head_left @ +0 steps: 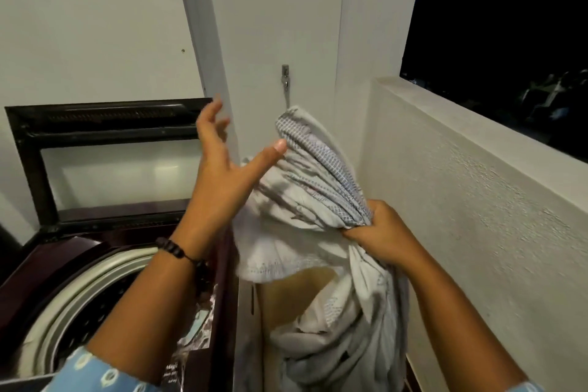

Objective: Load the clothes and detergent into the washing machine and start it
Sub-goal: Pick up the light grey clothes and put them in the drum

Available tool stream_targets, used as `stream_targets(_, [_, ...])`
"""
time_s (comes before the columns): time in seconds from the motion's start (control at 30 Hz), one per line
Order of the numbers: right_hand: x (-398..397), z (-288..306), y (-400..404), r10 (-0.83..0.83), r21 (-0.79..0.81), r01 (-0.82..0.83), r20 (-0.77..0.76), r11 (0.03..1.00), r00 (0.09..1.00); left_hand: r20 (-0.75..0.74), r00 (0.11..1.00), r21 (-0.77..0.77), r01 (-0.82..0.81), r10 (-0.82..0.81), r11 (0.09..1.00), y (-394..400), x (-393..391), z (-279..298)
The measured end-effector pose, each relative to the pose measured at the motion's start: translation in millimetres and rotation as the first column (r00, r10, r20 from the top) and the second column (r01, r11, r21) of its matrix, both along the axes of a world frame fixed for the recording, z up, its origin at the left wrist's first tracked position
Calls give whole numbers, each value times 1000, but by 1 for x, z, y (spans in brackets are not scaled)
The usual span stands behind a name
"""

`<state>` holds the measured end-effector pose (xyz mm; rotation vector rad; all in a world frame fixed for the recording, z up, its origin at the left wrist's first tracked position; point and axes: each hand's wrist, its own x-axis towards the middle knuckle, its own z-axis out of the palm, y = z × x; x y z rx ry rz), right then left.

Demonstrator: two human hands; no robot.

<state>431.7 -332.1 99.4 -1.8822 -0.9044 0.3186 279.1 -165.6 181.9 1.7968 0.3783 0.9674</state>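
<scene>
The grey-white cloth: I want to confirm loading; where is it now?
The cloth is bunched in the right hand, right of the washing machine, above a box, not in the drum.

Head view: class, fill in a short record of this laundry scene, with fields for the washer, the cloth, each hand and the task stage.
washer: top-loader, lid raised, drum open
cloth: pale bunched fabric, trailing down into a box beside the washer
right hand: clenched on the cloth
left hand: open, fingers spread, above the washer's edge, beside the cloth
stage: cloth not yet in the drum
</scene>
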Motion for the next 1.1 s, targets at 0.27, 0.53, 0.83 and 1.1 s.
stream_targets(0.27, [-29,39,21,202,-342,-133,174,930,964,-674,729,688,560,119,462,-31,11,-19])
stream_targets(0.53, [-38,34,28,235,-291,-194,113,937,965,-732,681,546,574,14,611,-2,21,-33])
stream_targets(0.83, [-38,2,31,344,-79,-357,-135,931,929,-491,780,205,536,-388,819,35,4,-18])
stream_targets(1.1, [-69,-57,53,76,217,3,-355,976,932,171,943,-95,303,-285,948,91,-14,1])
